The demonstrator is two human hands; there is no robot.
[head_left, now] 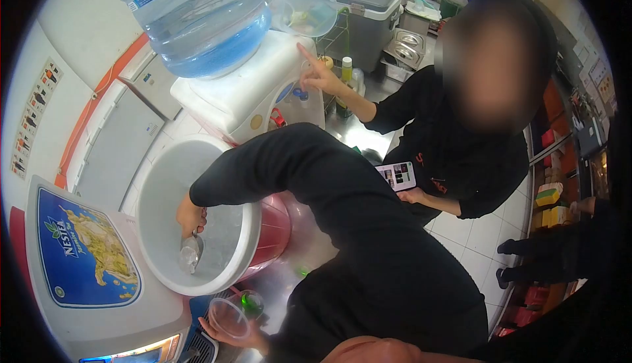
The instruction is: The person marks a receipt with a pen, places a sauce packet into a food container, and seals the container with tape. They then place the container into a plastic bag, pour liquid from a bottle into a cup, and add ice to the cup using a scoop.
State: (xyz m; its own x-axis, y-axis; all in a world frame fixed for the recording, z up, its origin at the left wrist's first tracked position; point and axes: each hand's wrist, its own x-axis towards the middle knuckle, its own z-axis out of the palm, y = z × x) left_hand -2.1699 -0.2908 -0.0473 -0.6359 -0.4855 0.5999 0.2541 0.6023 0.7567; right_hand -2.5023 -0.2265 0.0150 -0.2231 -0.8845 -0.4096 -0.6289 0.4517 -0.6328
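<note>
1. Your right hand [189, 215] is clenched on the handle of a metal scoop [191, 252], bowl down inside the white-rimmed red tub [249, 244].
2. Your left hand [232, 338] grasps a clear plastic cup [227, 317], low and just beside the tub.
3. Left of both stands a dispenser [85, 248] – its blue panel reads "NESTEA".
4. Beyond the tub, a water cooler carries a blue bottle [197, 14]; its label is too small to read.
5. A co-worker's hand [316, 73] points upward beside it.
</note>
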